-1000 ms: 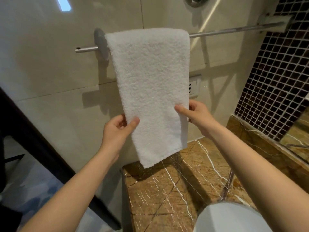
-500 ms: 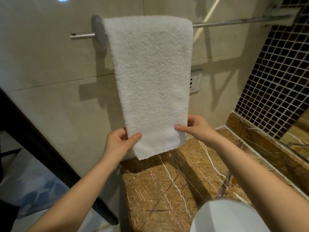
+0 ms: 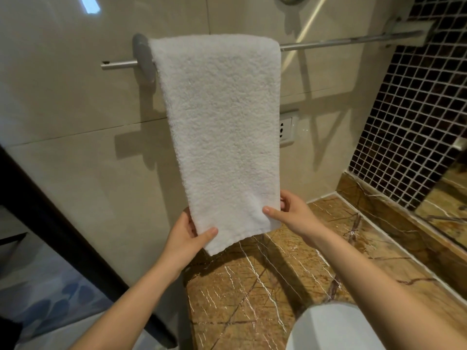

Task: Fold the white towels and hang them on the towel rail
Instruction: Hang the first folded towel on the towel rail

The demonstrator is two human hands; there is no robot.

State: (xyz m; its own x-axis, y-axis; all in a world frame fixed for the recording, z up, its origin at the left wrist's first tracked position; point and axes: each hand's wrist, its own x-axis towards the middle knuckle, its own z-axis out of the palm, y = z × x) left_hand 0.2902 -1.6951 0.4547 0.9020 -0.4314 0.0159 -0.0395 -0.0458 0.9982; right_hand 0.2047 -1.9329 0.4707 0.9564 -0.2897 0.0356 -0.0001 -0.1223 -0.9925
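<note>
Behind, beige tiled wall point(image 3: 75, 127); to the right, dark mosaic wall point(image 3: 417, 117); below, brown marble worktop point(image 3: 252, 299) with white basin point(image 3: 333, 329) at near edge.

Over towel rail point(image 3: 341, 42), at its left end and just beside round bracket point(image 3: 143, 59): white towel point(image 3: 222, 127), folded to a narrow band. Long axis vertical, from the fold on the rail down to the hem. Hem pointing down at the worktop, apparently not touching it. Bottom edge slanted in this view, left corner lowest; real skew or lens effect, cannot tell. Behind the right edge, wall socket point(image 3: 286, 130), partly hidden.

At lower left corner, left hand point(image 3: 185, 238): grip pinching the cloth, thumb in front, fingers behind. At lower right edge, right hand point(image 3: 293, 215): grip pinching likewise, thumb on the front face, fingers curled behind.

Step in hand, by judgement: squaring the hang. To do it well:
- Pull down evenly with both grips, light tension only, enough to flatten without dragging the band off the rail.
- Level the hem by easing the right side down or the left up.
- Keep side edges parallel, front layer covering the back.
- Release both corners together.
</note>
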